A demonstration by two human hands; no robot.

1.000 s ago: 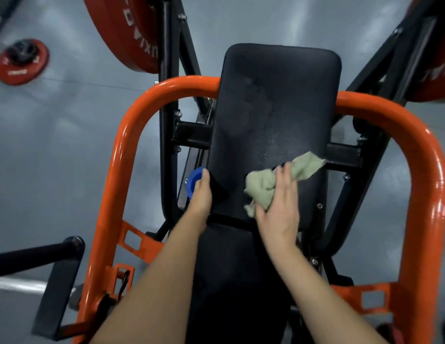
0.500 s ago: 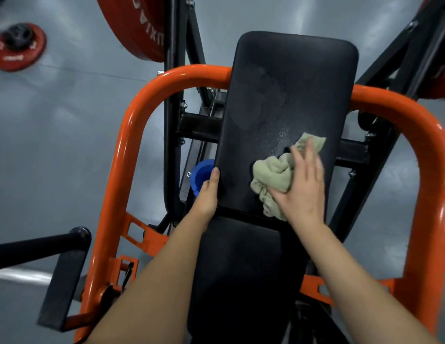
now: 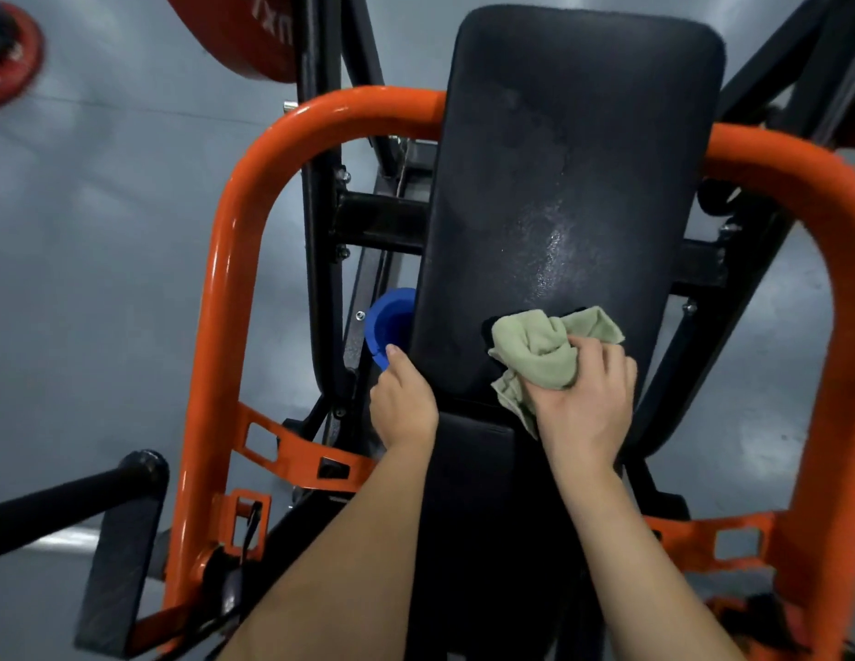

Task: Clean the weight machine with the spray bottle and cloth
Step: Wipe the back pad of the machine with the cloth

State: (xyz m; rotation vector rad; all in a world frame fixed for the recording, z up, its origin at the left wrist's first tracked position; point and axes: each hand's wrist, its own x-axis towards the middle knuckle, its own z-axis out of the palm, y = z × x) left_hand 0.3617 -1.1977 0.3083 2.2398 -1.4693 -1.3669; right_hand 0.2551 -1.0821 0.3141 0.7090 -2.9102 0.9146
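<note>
While the person's right grip [image 3: 583,398] is curled tight round a bunched green cloth [image 3: 545,355] and presses it onto the black back pad [image 3: 573,159], the step in hand looks like wiping off the spray. A wet sheen [image 3: 554,250] glistens just beyond the grip, farther up the pad. The cloth should therefore probably travel away from the wrist in long overlapping strokes, spread flatter rather than balled, with firm, even pressure out to both edges. The left grip [image 3: 404,403] sits beside the right one, at the pad's left edge. Its fingers are hidden, so whether it clasps anything cannot be told. A blue round thing [image 3: 390,322] lies just past its fingertip, possibly the spray bottle, though that is unclear.
</note>
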